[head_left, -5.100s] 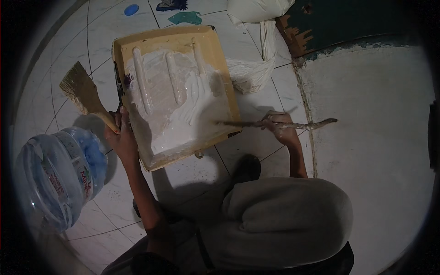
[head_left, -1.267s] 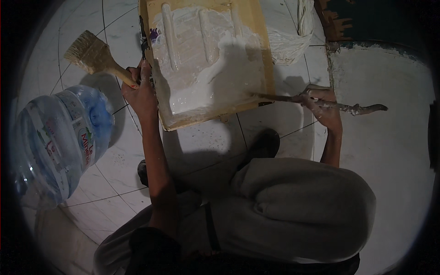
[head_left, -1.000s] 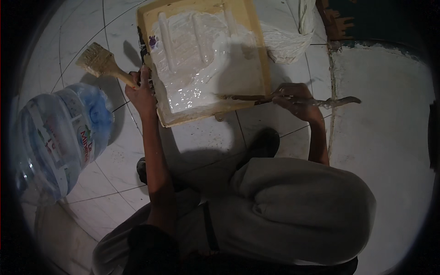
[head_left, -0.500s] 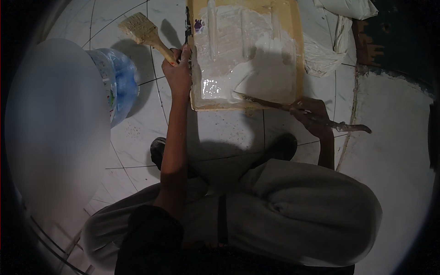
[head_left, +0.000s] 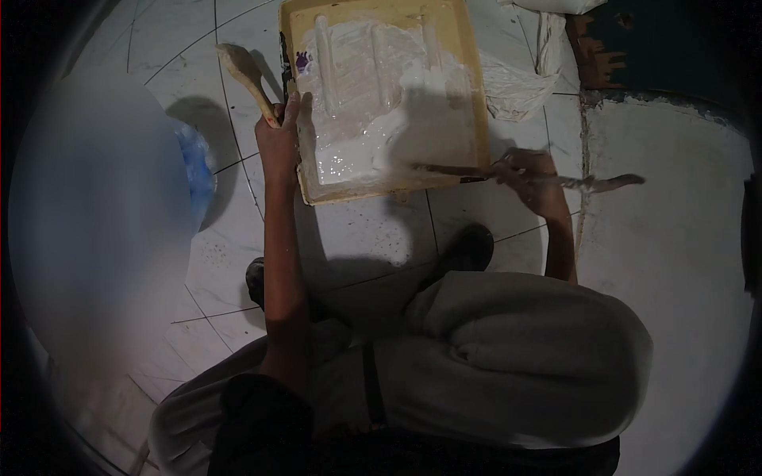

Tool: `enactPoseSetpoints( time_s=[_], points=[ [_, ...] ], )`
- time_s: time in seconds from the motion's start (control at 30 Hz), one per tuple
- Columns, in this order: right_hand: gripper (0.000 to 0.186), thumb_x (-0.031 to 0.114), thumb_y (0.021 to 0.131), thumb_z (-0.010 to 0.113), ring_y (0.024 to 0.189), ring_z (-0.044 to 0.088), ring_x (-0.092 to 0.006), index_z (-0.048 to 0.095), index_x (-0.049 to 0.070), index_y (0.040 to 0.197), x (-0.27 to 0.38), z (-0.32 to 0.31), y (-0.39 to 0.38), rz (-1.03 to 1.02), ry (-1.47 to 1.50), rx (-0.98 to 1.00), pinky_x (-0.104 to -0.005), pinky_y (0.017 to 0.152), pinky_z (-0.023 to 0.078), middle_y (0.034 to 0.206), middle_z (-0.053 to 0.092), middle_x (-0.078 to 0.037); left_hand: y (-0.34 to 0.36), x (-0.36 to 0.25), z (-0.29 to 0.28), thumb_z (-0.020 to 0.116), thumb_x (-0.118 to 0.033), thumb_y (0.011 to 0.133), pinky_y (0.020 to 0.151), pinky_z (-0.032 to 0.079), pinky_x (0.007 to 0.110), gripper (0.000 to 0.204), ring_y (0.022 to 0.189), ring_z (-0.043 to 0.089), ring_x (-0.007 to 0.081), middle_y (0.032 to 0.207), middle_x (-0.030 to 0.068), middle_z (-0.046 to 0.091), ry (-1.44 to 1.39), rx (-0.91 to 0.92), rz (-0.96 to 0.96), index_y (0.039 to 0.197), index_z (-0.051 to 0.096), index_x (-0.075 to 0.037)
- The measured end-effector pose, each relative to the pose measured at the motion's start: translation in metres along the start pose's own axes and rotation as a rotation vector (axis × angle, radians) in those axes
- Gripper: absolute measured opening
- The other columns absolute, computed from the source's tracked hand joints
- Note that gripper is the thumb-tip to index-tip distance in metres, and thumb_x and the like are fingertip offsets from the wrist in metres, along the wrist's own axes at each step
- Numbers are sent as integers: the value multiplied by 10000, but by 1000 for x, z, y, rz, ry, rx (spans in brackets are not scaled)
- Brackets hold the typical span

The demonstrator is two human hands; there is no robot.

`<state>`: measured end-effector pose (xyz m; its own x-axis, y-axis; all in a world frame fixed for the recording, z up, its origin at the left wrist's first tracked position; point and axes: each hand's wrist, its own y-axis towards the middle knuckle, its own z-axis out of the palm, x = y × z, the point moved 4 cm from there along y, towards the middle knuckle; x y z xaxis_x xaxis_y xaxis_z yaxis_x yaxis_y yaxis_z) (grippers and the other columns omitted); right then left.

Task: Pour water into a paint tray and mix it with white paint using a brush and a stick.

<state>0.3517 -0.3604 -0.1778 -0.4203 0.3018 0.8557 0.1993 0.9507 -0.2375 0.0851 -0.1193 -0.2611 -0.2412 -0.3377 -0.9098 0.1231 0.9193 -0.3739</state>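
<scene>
My left hand (head_left: 278, 147) grips a wooden paintbrush (head_left: 238, 65), its head up and seen nearly edge-on, and also holds the left rim of a yellow paint tray (head_left: 474, 95). The ribbed tray holds wet white paint (head_left: 357, 159), with glossy patches at lower left. My right hand (head_left: 525, 178) is closed around a paint-crusted stick (head_left: 611, 181), whose far tip lies in the paint at the tray's lower right. The stick is smeared by motion.
A large blue plastic bottle (head_left: 194, 170) stands at left, mostly blurred out. Crumpled white plastic bags (head_left: 528, 91) lie beyond the tray's right side, near a dark green surface (head_left: 667, 44) and a pale ledge (head_left: 667, 238). My legs are crossed below, on a tiled floor (head_left: 365, 222).
The tray and my left hand sit higher in the picture than five seconds ago. The brush has turned edge-on since half a second ago. My right hand has shifted the stick about in the paint.
</scene>
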Motion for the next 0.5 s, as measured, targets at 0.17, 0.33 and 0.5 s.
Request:
enactPoseSetpoints(
  time_s=[0.17,0.33,0.5],
  points=[
    [143,67,880,616,611,599,-148,716,-35,869,39,-60,1,15,-255,-78,-268,588,492,708,662,-117,2,-1,-8,639,-335,910,508,302,274,414,545,344,78,586,-38,391,52,-17,-25,642,449,-84],
    [197,168,866,675,631,612,-151,709,-24,832,64,-48,16,60,-452,127,-290,617,493,736,687,-128,-8,-35,-2,642,-310,912,511,279,286,463,568,276,94,589,-26,333,126,-3,115,619,378,-69],
    [197,163,875,656,573,568,-118,709,-22,834,52,-57,24,-89,-316,-160,-272,539,454,650,651,-88,-13,-36,-4,644,-295,913,521,286,292,442,585,284,100,604,-23,333,144,-35,189,644,402,-41]
  ],
)
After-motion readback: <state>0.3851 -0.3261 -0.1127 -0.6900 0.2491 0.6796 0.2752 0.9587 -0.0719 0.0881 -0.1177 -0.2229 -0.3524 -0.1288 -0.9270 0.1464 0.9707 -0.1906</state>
